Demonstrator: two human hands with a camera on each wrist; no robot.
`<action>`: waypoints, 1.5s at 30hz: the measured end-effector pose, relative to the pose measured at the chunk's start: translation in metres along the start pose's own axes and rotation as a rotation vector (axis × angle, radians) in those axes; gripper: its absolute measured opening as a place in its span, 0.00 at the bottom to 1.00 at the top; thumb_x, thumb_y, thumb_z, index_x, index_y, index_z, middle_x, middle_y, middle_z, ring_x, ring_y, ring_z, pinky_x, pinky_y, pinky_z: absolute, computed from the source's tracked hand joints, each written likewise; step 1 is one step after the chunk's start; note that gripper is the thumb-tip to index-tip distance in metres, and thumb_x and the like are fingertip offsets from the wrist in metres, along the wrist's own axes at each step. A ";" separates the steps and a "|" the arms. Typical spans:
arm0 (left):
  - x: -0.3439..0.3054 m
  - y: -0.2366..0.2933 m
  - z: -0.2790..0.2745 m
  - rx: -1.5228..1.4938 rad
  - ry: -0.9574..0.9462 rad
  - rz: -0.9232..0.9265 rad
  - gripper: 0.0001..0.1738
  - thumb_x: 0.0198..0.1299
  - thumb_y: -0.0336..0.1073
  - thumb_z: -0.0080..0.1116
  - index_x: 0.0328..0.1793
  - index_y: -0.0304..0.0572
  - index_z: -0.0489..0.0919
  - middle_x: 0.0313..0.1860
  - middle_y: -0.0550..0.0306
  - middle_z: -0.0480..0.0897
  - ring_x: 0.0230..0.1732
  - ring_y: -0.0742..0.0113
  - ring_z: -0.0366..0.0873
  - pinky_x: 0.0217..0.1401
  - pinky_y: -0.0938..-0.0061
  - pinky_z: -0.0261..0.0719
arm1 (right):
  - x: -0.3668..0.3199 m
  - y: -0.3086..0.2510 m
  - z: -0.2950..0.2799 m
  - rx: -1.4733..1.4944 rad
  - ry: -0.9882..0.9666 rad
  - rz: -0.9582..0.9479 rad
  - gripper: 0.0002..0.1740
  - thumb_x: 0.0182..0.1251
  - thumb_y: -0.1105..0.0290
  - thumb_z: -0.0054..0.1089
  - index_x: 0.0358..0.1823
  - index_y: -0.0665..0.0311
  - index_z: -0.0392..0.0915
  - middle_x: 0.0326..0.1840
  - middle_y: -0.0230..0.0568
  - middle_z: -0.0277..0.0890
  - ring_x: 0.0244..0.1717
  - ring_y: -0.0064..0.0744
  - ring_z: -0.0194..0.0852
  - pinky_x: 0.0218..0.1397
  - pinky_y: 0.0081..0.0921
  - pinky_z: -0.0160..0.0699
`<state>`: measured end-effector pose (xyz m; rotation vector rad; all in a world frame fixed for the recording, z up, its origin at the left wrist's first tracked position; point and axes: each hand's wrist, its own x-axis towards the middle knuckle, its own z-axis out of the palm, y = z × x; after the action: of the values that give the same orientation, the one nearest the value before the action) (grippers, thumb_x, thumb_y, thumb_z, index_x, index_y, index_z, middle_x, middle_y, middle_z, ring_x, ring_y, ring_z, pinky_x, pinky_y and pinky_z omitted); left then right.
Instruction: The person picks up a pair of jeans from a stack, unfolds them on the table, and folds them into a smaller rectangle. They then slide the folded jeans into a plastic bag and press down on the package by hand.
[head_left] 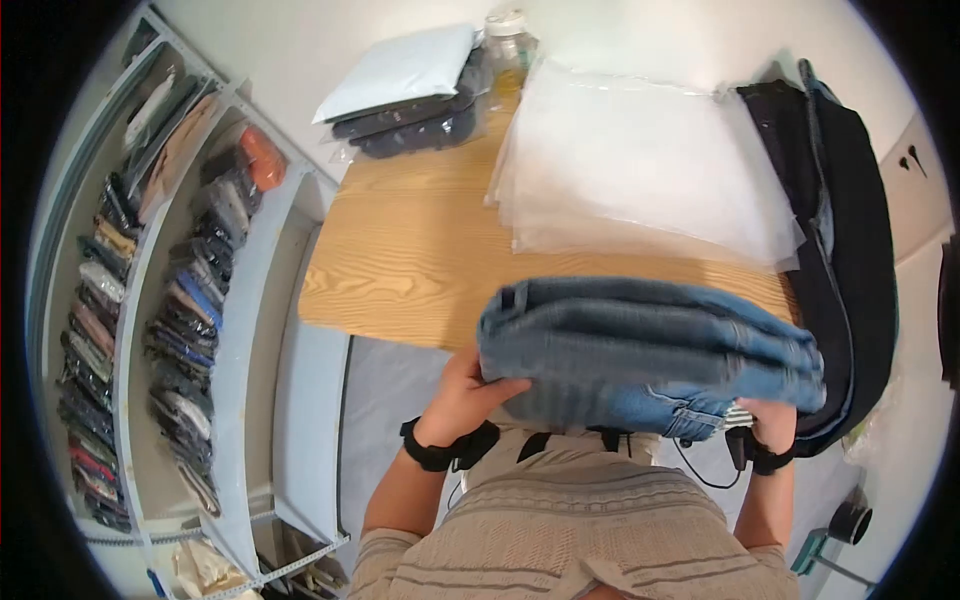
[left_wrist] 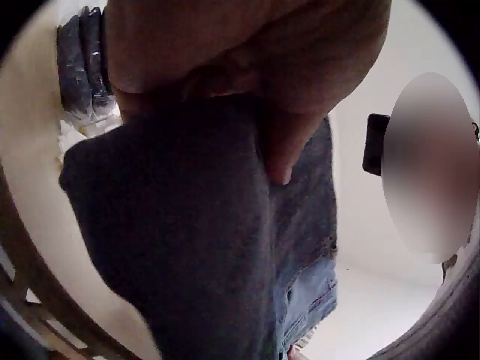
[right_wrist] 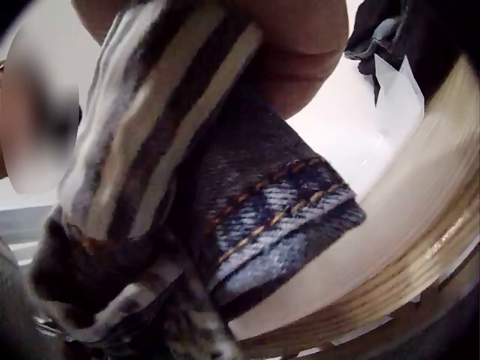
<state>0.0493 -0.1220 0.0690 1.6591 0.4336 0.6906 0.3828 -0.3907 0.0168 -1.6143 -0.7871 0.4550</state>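
A folded pair of blue jeans is held in front of the body, over the near edge of the wooden table. My left hand grips its left end, thumb on the near side. That same grip shows in the left wrist view, where the thumb presses the dark denim. At the other end, my right hand holds the lower right corner, partly covered by the cloth. Close up in the right wrist view, a striped lining lies beside a denim edge with orange stitching.
Clear plastic bags lie stacked on the table. Behind stand packed garments under a white parcel, and a jar. Dark clothing drapes over the right edge. Shelves with bagged clothes line the left.
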 end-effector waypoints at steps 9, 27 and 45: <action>0.083 0.012 -0.022 0.450 -0.038 -0.180 0.23 0.62 0.35 0.56 0.63 0.36 0.71 0.50 0.49 0.78 0.48 0.64 0.76 0.51 0.74 0.74 | 0.057 -0.036 0.020 0.467 -0.193 0.581 0.21 0.51 0.80 0.68 0.49 0.70 0.77 0.43 0.39 0.81 0.38 0.30 0.80 0.45 0.29 0.79; 0.201 -0.051 -0.027 1.102 -0.371 -0.081 0.15 0.52 0.31 0.63 0.45 0.30 0.80 0.45 0.42 0.81 0.47 0.46 0.78 0.53 0.63 0.74 | 0.052 -0.023 0.015 0.483 -0.175 0.557 0.25 0.51 0.79 0.70 0.52 0.70 0.75 0.46 0.37 0.81 0.43 0.27 0.79 0.48 0.24 0.77; 0.223 0.004 -0.007 0.767 0.384 0.424 0.10 0.63 0.35 0.49 0.31 0.37 0.68 0.20 0.45 0.71 0.22 0.45 0.70 0.26 0.60 0.67 | 0.051 -0.025 0.015 0.481 -0.235 0.527 0.27 0.51 0.77 0.71 0.55 0.69 0.74 0.48 0.33 0.80 0.45 0.23 0.76 0.53 0.22 0.73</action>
<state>0.2117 0.0221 0.1186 2.3843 0.6844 1.2780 0.4026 -0.3428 0.0447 -1.3075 -0.3645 1.1368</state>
